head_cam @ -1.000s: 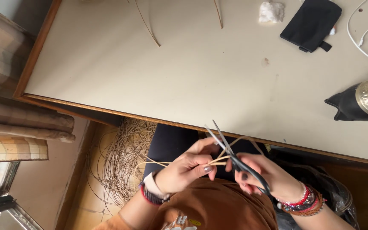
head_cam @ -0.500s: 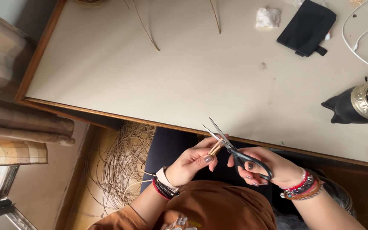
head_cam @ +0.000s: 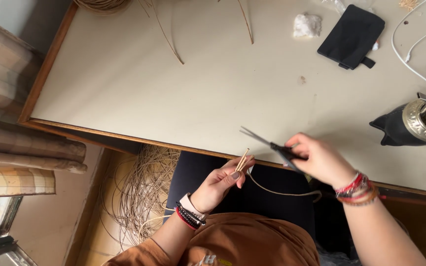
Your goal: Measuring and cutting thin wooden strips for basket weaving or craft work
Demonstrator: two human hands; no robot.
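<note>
Left hand (head_cam: 220,183) is up in front of the lap, thumb and fingers pressed together on a small bundle of thin pale cane strands (head_cam: 243,160), the cut ends poking up and to the right past the fingertips. One long strand trails off that pinch and loops low to the right, over the dark cloth on the lap. Right hand (head_cam: 321,158) sits just to the right, over the table's near edge, fingers closed through the handles of a pair of black-handled scissors (head_cam: 271,144). Blades are parted and point left and slightly up, so the tips hang just above and right of the strand ends, apart from them, not touching. The bundle's long axis runs up-right; the blades run nearly across it. Both hands are close, the scissor hand being the one that faces the ends.

Round about: a pale table with a wooden rim (head_cam: 124,88), a loose coil of cane on the floor (head_cam: 141,194) left of the knees, a black flat pouch (head_cam: 352,35), a white crumpled wad (head_cam: 306,24), a brass-rimmed dark pot (head_cam: 415,123) at the right, beaded bracelets on both wrists
</note>
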